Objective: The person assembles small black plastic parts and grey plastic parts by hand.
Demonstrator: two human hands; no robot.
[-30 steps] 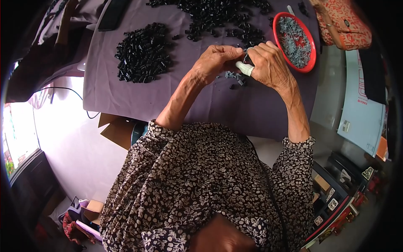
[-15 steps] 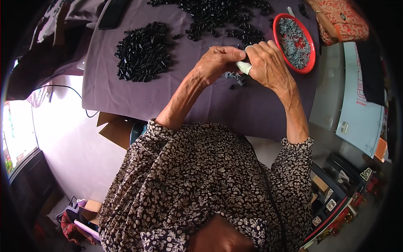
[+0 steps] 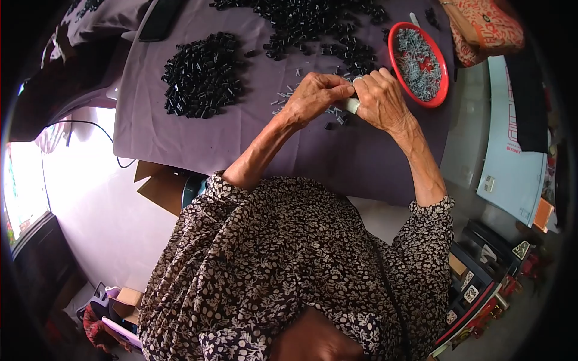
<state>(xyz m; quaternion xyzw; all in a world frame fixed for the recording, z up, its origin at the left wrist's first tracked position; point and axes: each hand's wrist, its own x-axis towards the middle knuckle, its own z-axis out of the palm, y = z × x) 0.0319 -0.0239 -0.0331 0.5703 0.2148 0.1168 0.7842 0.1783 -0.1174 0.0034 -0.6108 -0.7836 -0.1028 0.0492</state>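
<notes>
My left hand (image 3: 312, 99) and my right hand (image 3: 383, 99) meet fingertip to fingertip over the table, both closed in a pinch. Whatever is between the fingers is hidden by them. White wrapping (image 3: 351, 105) covers a finger of my right hand, and another white band circles a fingertip. Small grey metal-looking pieces (image 3: 282, 102) lie scattered beside my left hand. A few more grey pieces and a small black part (image 3: 329, 126) lie just below the joined hands. Close to my right hand stands a red oval bowl (image 3: 447, 81) holding many grey pieces.
A heap of small black parts (image 3: 201, 75) sits on the purple-grey tablecloth (image 3: 174, 135) at left. A larger spread of black parts (image 3: 307, 24) covers the far side. A dark flat object (image 3: 161, 21) lies at the far left. Another person's arm (image 3: 463, 27) shows at far right.
Both hands have shifted slightly toward me and remain pressed together. Scattered grey pieces left of my left hand now show; they were hidden before. The view has shifted a little.
</notes>
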